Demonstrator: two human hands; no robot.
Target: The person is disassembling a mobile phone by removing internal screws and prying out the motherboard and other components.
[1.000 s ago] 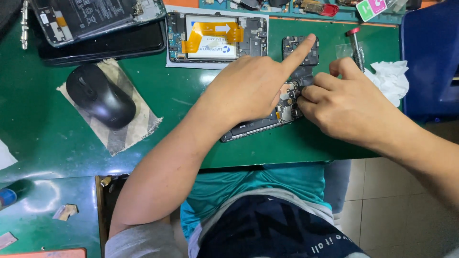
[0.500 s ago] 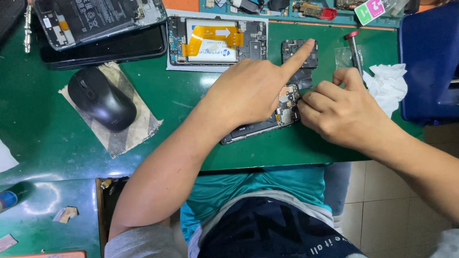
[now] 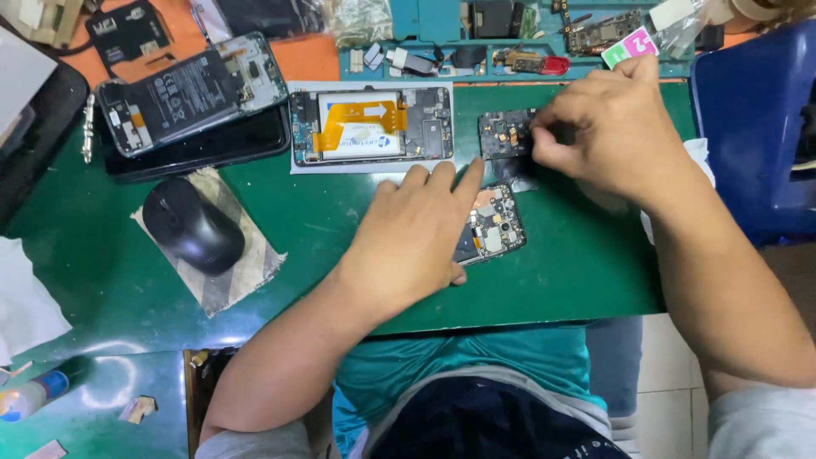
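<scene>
Right hand (image 3: 616, 127) lifted off opened phone (image 3: 491, 223) since earlier frame, moved up to dark circuit board (image 3: 503, 133) at upper centre, fingertips pinched on its right edge. Left hand (image 3: 416, 234) stayed flat, fingers spread, pinning phone at frame centre. Best kept pinned, board lifted straight, slowly. Teal parts tray (image 3: 425, 21) along top edge held small components, cables.

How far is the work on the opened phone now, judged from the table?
Done: the phone under the left hand lies open, its circuit boards bare. In hand: the right hand touches a small dark board lying apart above it. Left: the phone is not closed, and a second opened phone with an orange ribbon waits on the green mat.
</scene>
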